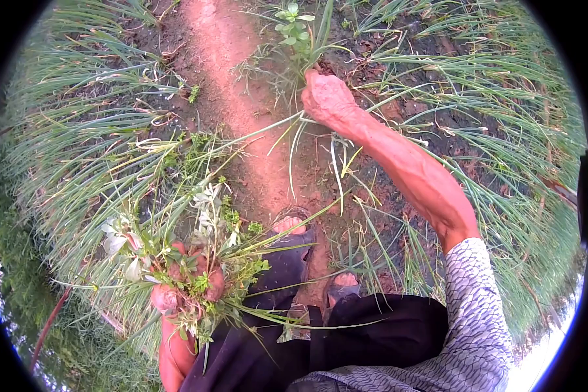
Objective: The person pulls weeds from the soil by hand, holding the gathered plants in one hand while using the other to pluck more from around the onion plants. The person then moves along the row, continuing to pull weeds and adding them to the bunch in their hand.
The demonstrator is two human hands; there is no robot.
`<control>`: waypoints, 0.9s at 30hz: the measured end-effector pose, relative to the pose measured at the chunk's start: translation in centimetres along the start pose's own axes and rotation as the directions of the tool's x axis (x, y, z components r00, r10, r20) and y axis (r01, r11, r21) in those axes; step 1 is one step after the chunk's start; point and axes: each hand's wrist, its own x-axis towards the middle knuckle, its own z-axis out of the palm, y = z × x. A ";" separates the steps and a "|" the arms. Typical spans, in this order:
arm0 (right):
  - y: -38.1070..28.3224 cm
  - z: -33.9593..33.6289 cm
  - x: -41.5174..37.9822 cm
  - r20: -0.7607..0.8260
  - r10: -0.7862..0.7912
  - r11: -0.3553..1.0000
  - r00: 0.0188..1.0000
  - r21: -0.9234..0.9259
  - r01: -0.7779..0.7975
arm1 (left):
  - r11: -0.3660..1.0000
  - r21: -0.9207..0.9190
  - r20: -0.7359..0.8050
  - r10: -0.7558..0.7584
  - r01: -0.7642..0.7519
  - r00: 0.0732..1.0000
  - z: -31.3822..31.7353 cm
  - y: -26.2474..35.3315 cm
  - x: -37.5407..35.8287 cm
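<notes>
**Both hands full of weeds in the onion rows**

Long green grass-like onion leaves (78, 150) flank a bare reddish-brown dirt path (242, 98). Person's feet w/ dark trousers (287, 261) stand on it. Right hand (326, 98), arm stretched fwd, grip clenched round base of a small broad-leaved green weed (294, 26) rooted in soil. Left hand (183, 287), low & near body, grip grasping a bunch of pulled leafy weeds (196, 248).
</notes>
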 end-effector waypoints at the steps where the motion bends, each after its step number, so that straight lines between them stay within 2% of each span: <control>1: -0.2 0.4 0.0 -0.015 0.036 0.999 0.999 0.004 -0.036 | 1.000 -0.006 -0.033 0.004 -0.004 0.999 0.2 -0.1 0.0; 2: -0.2 0.7 0.2 -0.052 0.029 0.999 0.998 0.043 -0.027 | 1.000 0.002 -0.002 0.027 -0.027 1.000 0.1 -0.1 0.2; 5: -2.0 0.0 1.0 -0.118 0.170 0.979 0.978 0.132 -0.154 | 0.999 -0.002 -0.053 0.048 -0.048 0.997 0.3 -0.2 0.1; 6: -2.3 -0.3 1.8 -0.042 0.259 0.960 0.965 0.123 -0.252 | 0.999 0.013 -0.047 0.052 -0.052 0.998 0.2 -0.1 0.1; 9: -2.4 -0.6 3.7 -0.026 0.177 0.978 0.984 0.117 -0.173 | 0.996 0.062 -0.031 0.063 -0.061 0.998 -0.6 0.1 0.1; 10: -2.9 -0.8 4.4 0.021 0.223 0.973 0.975 0.063 -0.224 | 0.995 0.038 -0.040 0.096 -0.094 0.995 -1.2 0.1 -0.1; 12: -2.3 -0.2 4.9 -0.055 0.158 0.984 0.986 0.094 -0.152 | 0.986 -0.013 -0.060 0.165 -0.166 0.984 -2.3 -0.1 -0.8; 13: -1.7 0.4 5.1 -0.092 0.124 0.988 0.988 0.105 -0.115 | 0.986 0.020 -0.059 0.164 -0.163 0.985 -2.4 0.0 -0.8; 14: -1.0 1.1 5.3 -0.162 -0.004 1.000 0.987 0.026 0.008 | 0.986 0.052 -0.059 0.162 -0.159 0.985 -2.4 0.1 -0.8; 17: -0.9 1.4 5.1 -0.236 -0.002 0.999 0.972 -0.045 -0.008 | 0.986 0.101 -0.060 0.142 -0.135 0.988 -1.9 0.2 -0.8; 18: -0.8 1.4 5.2 -0.248 -0.009 0.999 0.969 -0.049 -0.003 | 0.986 0.112 -0.058 0.133 -0.126 0.989 -1.8 0.2 -0.8; 21: 0.2 1.6 6.5 -0.180 -0.203 0.972 0.963 -0.158 0.175 | 0.970 0.100 -0.088 0.230 -0.221 0.969 -2.4 -0.2 -1.3; 22: 0.3 1.4 6.6 -0.137 -0.191 0.972 0.972 -0.166 0.168 | 0.969 0.100 -0.086 0.234 -0.226 0.968 -2.3 -0.2 -1.4; 25: 0.7 0.8 5.8 -0.174 -0.324 0.946 0.930 -0.071 0.316 | 0.977 0.102 -0.082 0.197 -0.188 0.977 -2.2 -0.1 -1.4; 26: 0.9 1.0 4.7 -0.228 -0.386 0.916 0.894 0.018 0.400 | 0.982 0.061 -0.021 0.183 -0.181 0.983 -2.7 -0.2 -1.4; 27: 0.4 1.4 3.9 -0.328 -0.455 0.865 0.828 0.057 0.499 | 0.979 0.089 -0.152 0.193 -0.181 0.969 -3.4 -0.2 -1.7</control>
